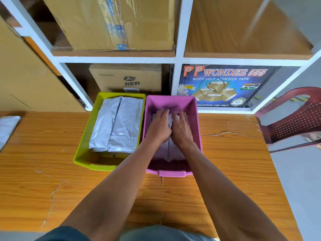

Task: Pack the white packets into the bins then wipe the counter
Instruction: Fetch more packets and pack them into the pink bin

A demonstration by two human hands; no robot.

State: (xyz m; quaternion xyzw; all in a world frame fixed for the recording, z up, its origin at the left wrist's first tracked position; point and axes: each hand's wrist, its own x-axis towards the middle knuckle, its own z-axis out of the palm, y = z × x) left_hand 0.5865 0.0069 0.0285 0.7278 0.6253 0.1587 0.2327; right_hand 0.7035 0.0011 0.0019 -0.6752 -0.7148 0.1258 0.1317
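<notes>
Two bins stand side by side on the wooden counter (225, 162). The yellow-green bin (81, 148) on the left holds white packets (121, 126) stacked lengthwise. Inside the pink bin (197, 122) lie more white packets (166, 152), partly hidden under my hands. My left hand (159, 126) and my right hand (181, 128) rest side by side on these packets, fingers extended and pressing down. One more white packet (7, 127) lies at the counter's far left edge.
A white shelf unit (178, 54) with cardboard boxes and a blue tape carton (224, 84) stands right behind the bins. A red plastic chair (295, 119) sits off the counter's right end. Scratches mark the counter top.
</notes>
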